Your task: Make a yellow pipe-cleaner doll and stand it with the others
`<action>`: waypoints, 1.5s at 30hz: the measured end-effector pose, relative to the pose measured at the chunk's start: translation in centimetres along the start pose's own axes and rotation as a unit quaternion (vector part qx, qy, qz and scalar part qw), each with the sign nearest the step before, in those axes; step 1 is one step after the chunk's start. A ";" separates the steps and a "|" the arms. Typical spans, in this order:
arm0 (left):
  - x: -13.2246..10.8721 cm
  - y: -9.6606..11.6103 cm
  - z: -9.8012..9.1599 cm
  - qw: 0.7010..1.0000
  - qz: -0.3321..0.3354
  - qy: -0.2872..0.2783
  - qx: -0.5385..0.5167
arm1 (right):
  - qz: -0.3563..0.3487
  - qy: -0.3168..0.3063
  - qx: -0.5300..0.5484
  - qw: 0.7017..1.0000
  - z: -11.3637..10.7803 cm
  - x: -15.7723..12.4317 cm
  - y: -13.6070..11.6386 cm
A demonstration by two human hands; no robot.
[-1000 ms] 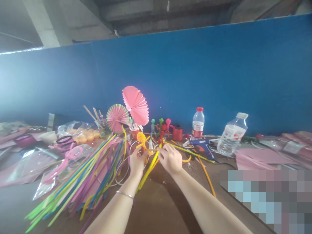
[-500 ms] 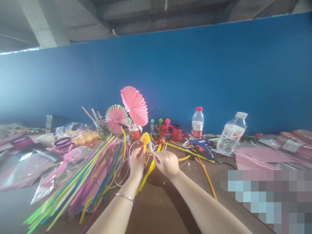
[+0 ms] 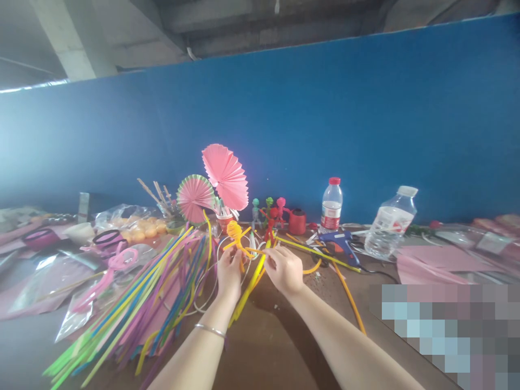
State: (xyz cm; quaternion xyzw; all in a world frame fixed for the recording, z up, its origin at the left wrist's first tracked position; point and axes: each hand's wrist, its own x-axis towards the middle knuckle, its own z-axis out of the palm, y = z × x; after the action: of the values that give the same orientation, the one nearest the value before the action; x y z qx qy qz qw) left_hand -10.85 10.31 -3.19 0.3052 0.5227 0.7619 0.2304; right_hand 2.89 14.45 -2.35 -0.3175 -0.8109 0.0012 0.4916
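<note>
At the near edge, the two bare forearms are slanting inward over a brown table (image 3: 260,352), the left one wearing a silver bangle (image 3: 210,329). On the near left, a thick bundle of coloured fuzzy stems (image 3: 142,303) is spreading close beside the left wrist, and a white cord (image 3: 197,309) is looping out behind that hand. Yellow stems (image 3: 246,298) are lying between the hands, crowding the space beneath them; an orange stem (image 3: 349,298) is curving over the table to the right.

In the middle, the left hand (image 3: 228,272) is pinching an orange figure (image 3: 234,233) by its body, thumb against fingers, its round head standing above them. The right hand (image 3: 284,269), knuckles up and fingers curled, is gripping the end of an orange strand (image 3: 255,250) that is sticking out from the figure.

Farther on the right, a blue glue gun (image 3: 341,245) is resting near pink paper (image 3: 447,257), and a white-capped bottle (image 3: 392,227) is leaning. Just beyond the hands, small coloured figures (image 3: 281,208) are standing beside a red pot (image 3: 297,222), with a red-capped bottle (image 3: 332,211) standing to its right. Far left of these, two pleated paper fans (image 3: 225,176) are rising before a blue wall (image 3: 345,124).
</note>
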 end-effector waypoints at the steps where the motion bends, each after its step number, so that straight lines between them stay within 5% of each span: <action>1: 0.1 -0.1 -0.1 1.000 -0.009 -0.005 -0.006 | -0.008 0.001 0.000 1.000 0.0 0.0 -0.1; 7: 0.3 -0.4 -0.4 0.999 -0.047 0.004 -0.002 | -0.042 -0.008 -0.025 0.999 -0.1 0.0 -0.2; 13: 0.0 -0.2 -0.3 0.999 -0.030 -0.022 -0.011 | -0.059 -0.017 -0.046 0.997 0.1 0.0 -0.2; 35: 0.2 -0.2 0.1 0.999 -0.018 0.015 0.031 | -0.071 -0.026 -0.069 0.995 0.7 -0.7 -0.8; 45: 0.4 -0.7 -0.2 0.999 -0.007 -0.016 0.045 | -0.009 -0.015 -0.013 1.000 0.6 -0.3 -0.5</action>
State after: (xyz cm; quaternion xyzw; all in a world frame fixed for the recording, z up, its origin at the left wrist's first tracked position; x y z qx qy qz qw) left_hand -11.21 10.69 -3.82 0.3237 0.5548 0.7312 0.2298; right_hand 2.23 14.05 -2.79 -0.3163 -0.8208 -0.0088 0.4756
